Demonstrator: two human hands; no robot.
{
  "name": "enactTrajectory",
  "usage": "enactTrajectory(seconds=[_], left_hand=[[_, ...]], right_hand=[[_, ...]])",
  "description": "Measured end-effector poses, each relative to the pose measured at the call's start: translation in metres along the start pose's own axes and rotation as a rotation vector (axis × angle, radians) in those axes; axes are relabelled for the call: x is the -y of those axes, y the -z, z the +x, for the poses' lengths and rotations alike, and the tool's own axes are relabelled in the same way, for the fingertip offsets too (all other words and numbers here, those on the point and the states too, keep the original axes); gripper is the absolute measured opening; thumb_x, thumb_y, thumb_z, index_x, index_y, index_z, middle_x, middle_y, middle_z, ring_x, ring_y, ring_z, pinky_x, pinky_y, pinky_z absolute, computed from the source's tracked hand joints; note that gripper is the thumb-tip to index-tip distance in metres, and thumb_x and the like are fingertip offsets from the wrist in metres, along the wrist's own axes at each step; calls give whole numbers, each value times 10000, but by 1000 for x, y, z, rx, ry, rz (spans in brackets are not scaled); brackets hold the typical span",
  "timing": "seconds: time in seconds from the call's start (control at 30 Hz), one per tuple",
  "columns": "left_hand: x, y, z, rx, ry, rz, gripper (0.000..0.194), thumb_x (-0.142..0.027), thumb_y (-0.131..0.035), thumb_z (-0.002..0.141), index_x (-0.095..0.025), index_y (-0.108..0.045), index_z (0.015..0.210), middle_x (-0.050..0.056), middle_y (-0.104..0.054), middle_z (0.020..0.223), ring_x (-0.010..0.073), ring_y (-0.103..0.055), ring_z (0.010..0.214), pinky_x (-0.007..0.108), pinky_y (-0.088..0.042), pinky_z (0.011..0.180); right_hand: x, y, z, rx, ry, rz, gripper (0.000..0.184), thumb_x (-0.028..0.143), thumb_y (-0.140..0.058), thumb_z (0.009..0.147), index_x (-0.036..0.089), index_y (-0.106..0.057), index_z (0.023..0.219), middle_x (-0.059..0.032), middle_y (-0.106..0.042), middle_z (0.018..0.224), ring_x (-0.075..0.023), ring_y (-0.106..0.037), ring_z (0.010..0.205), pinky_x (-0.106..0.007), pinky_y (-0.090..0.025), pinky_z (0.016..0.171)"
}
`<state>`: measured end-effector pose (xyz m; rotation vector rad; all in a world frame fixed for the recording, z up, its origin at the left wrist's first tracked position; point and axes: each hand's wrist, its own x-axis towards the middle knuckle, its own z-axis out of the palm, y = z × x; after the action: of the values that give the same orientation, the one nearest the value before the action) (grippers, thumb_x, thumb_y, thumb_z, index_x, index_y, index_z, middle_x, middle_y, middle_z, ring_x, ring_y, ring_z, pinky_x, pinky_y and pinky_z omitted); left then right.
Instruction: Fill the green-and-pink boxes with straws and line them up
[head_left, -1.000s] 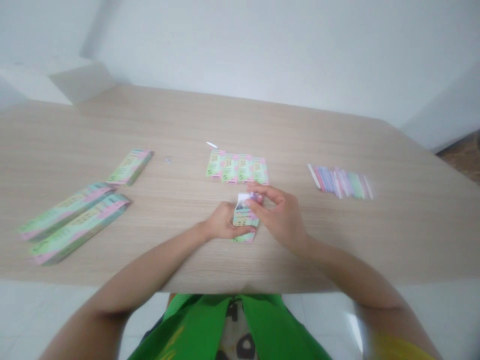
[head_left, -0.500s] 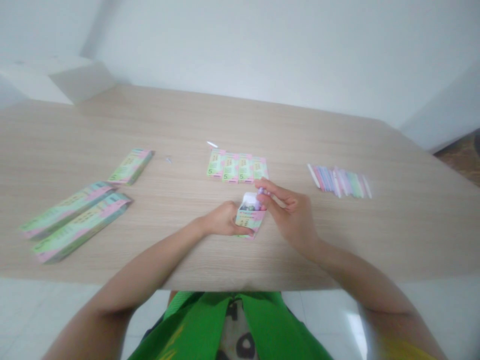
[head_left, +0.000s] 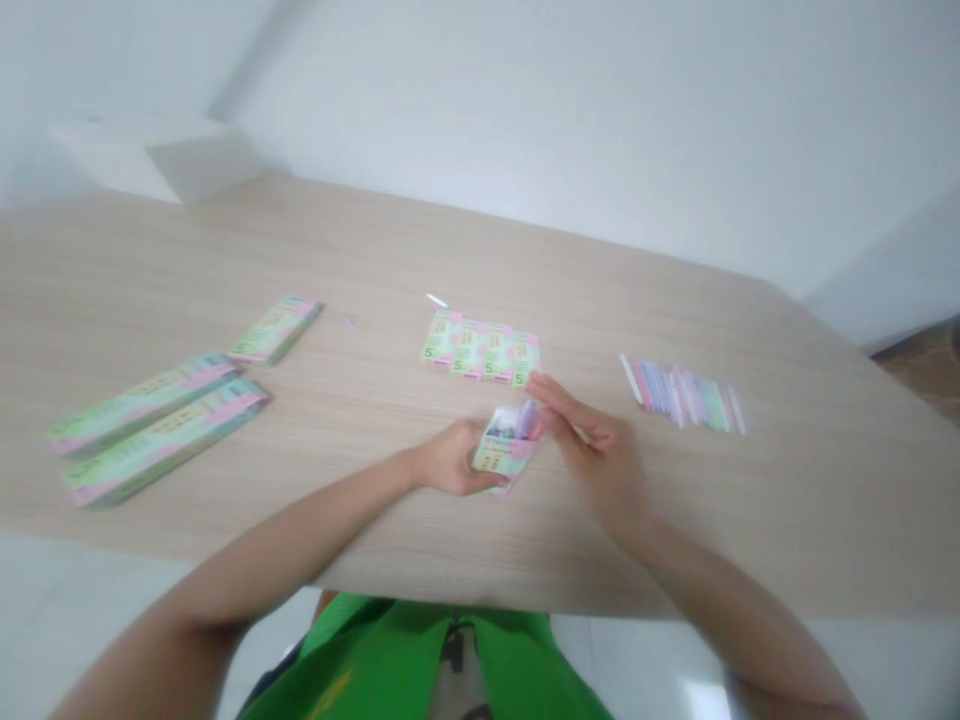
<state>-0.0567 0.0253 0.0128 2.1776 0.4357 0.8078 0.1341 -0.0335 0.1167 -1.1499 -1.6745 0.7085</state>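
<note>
My left hand (head_left: 450,458) is shut around a small green-and-pink printed cardboard box (head_left: 501,452), which stands open at the top. A purple item (head_left: 527,420) sticks out of the box's mouth beside a darker content. My right hand (head_left: 592,450) is at the box's upper right, its fingertips against the purple item. Blur hides whether those fingers grip it. Beyond the hands lies a row of flat printed box blanks (head_left: 480,350), almost touching my right fingertips.
On the light wood table (head_left: 375,250) lie long green-and-pink box strips (head_left: 157,425) at the left, with a shorter strip (head_left: 276,330) behind them. Several pastel sticks (head_left: 679,395) lie at the right. Small white scraps (head_left: 436,300) lie behind the row.
The view has tilted and shifted. The box now leans right in my left hand, and the purple item sits lower in its mouth, with my right fingers following it down.
</note>
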Motion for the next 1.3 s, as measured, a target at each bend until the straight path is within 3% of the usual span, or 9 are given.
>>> enactTrajectory(seconds=[0.1, 0.2, 0.4, 0.53, 0.63, 0.7, 0.83, 1.07, 1.3], left_hand=[[-1, -4, 1, -20, 26, -84, 228, -253, -662, 804, -139, -638, 1000, 50, -692, 901, 150, -640, 783, 238, -505, 735], [2, -7, 2, -59, 52, -126, 294, -246, -674, 792, -138, -603, 1056, 58, -686, 923, 166, -644, 827, 264, -517, 770], [12, -12, 1, -206, 58, -99, 608, -274, -748, 713, -138, -496, 1249, 121, -648, 1112, 227, -631, 953, 362, -532, 853], [12, -13, 1, -152, 83, -99, 536, -287, -742, 731, -133, -542, 1204, 103, -677, 1059, 222, -639, 923, 349, -537, 835], [11, -13, 1, -91, 98, -121, 403, -304, -722, 769, -122, -593, 1103, 72, -697, 944, 187, -641, 825, 300, -536, 772], [9, -14, 1, -83, 103, -122, 346, -315, -705, 793, -121, -611, 1063, 66, -699, 917, 176, -639, 803, 281, -531, 753], [8, -12, 1, -93, 116, -90, 298, -328, -702, 803, -125, -628, 1008, 63, -701, 910, 176, -645, 811, 275, -526, 751], [8, -6, 3, -91, 110, -43, 315, -344, -723, 789, -138, -640, 1011, 64, -706, 919, 185, -652, 836, 271, -523, 753], [5, -9, 4, -68, 86, -107, 260, -350, -722, 800, -142, -684, 950, 71, -714, 926, 179, -662, 841, 260, -520, 774]], right_hand=[[12, 5, -7, -90, 3, 1, 269, 281, -625, 906, 375, -688, 1150, 51, -643, 1258, -189, -558, 1263, -486, -306, 1197], [14, 5, -9, -168, -6, 11, 259, 292, -673, 872, 352, -708, 1121, 21, -663, 1221, -213, -601, 1209, -511, -339, 1174], [-19, -9, -7, -77, 65, -149, 296, 330, -575, 934, 340, -669, 1214, -6, -607, 1326, -225, -502, 1325, -570, -268, 1187], [-19, -3, -5, -22, 108, -327, 327, 352, -493, 972, 355, -629, 1269, -12, -549, 1410, -240, -387, 1413, -630, -160, 1185], [-9, 1, -3, 47, 138, -409, 410, 353, -501, 955, 329, -549, 1362, -45, -388, 1537, -261, -259, 1473, -591, -217, 1178], [-5, -3, -2, 20, 178, -486, 417, 344, -583, 897, 297, -583, 1312, -73, -281, 1556, -292, -209, 1476, -556, -275, 1157], [-8, -15, -2, -124, 207, -600, 195, 314, -629, 864, 269, -702, 1039, -100, -388, 1271, -291, -362, 1282, -513, -380, 1034], [-6, -9, 2, -287, 238, -508, 205, 322, -551, 943, 302, -753, 976, -39, -427, 863, -192, -462, 896, -378, -436, 790], [4, -5, -20, -168, 282, -409, 191, 253, -536, 928, 220, -724, 941, -40, -469, 847, -172, -489, 827, -346, -433, 716]])
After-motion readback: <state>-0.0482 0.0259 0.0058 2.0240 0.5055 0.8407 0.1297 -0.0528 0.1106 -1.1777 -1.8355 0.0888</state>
